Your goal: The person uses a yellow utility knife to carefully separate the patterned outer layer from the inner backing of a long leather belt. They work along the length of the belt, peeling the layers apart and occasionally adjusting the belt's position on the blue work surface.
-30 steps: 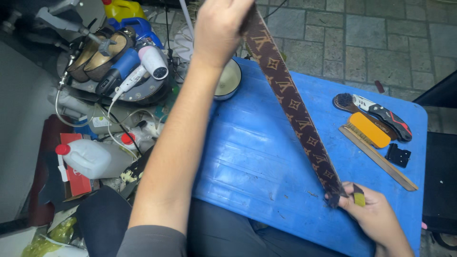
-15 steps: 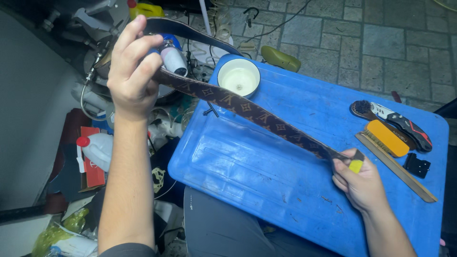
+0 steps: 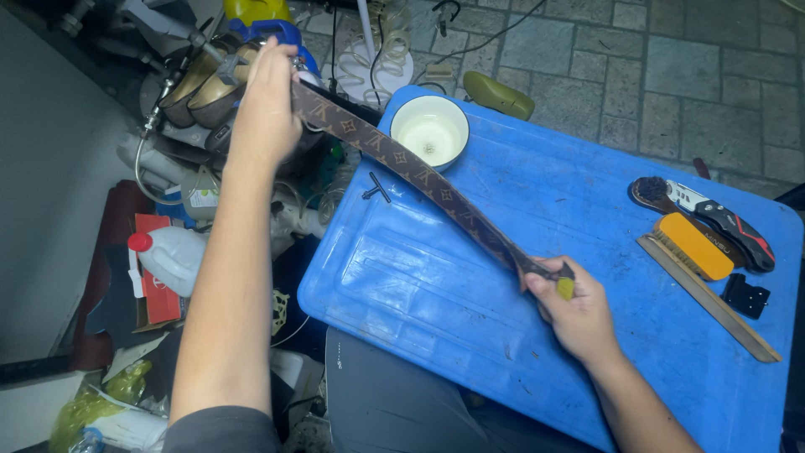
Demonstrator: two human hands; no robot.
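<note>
Two bare hands hold one brown patterned strap (image 3: 419, 172), stretched taut and slanting above a blue plastic lid (image 3: 503, 319) that serves as the work surface. The left hand (image 3: 267, 105) is closed around the strap's far end, off the lid's left edge; the right hand (image 3: 574, 310) pinches the near end over the lid's middle, together with a small yellow-tipped object (image 3: 566, 288) whose kind cannot be told.

One white round bowl (image 3: 431, 131) stands at the lid's far left corner, just beside the strap; it appears empty but for a small speck at the bottom. At the lid's right edge lie one yellow-backed brush (image 3: 693, 246), one long wooden strip (image 3: 713, 302), one small black clip (image 3: 745, 295) and one black-and-red folding knife (image 3: 721, 225).

On the floor to the left stands one white plastic jug with a red cap (image 3: 172, 256), and touching it lies one flat red rectangular package (image 3: 155, 289).
</note>
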